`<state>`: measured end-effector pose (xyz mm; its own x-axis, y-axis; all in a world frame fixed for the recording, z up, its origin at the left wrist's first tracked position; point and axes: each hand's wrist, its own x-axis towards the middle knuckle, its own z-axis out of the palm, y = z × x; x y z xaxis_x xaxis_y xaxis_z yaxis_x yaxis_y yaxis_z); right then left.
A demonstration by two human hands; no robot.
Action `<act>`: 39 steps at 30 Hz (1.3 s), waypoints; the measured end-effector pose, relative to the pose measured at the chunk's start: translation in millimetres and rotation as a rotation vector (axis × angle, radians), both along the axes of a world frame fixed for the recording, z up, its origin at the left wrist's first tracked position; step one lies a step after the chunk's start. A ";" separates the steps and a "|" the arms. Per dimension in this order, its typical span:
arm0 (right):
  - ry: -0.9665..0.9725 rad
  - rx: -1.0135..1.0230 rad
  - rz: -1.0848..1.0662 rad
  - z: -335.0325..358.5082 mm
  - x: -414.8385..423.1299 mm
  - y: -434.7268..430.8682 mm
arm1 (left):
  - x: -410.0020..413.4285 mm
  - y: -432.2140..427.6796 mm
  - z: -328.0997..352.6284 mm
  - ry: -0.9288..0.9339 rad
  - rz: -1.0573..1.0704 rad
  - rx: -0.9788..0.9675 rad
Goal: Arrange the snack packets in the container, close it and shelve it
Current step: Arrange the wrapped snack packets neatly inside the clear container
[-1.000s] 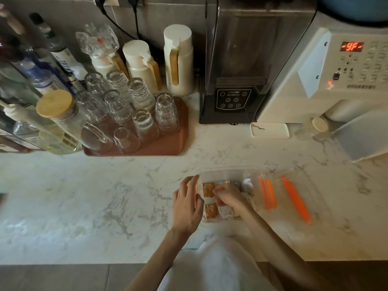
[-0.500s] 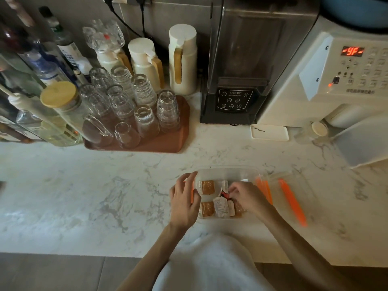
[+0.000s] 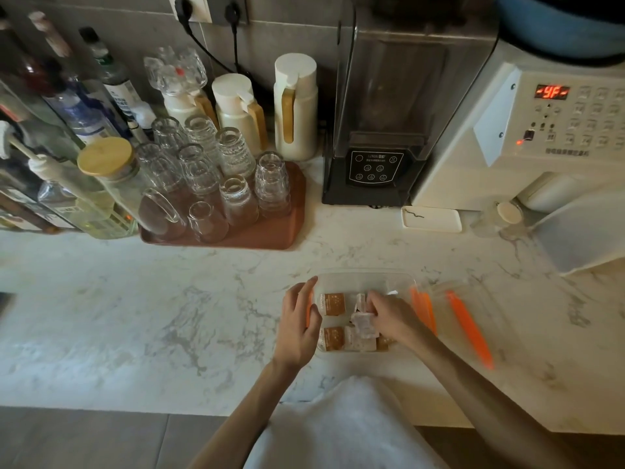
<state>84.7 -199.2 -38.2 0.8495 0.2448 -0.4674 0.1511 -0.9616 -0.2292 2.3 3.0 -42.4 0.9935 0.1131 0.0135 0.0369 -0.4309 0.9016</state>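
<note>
A clear plastic box container [image 3: 365,282] sits on the white marble tabletop [image 3: 152,316], a little right of the middle of the frame and near the bottom. Inside it lie small snack packets [image 3: 334,303], some brown and some pale and see-through. The left hand [image 3: 299,324] rests on the left wall of the container with its fingers spread out and holds nothing. The right hand [image 3: 389,316] reaches into the container, and its fingers pinch one pale see-through packet [image 3: 362,322] in the middle. Just to the right of the container lies its clear plastic lid with orange clips [image 3: 468,328], flat on the tabletop. In the upper left of the frame, a brown tray [image 3: 270,235] holds many upside-down clear drinking glasses [image 3: 236,198]. A dark blender machine [image 3: 378,130] stands at the upper middle.
</note>
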 end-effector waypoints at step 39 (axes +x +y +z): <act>0.222 0.494 -0.109 13.8 -7.7 -6.7 | 0.5 0.3 -5.0 -0.038 -0.007 -0.016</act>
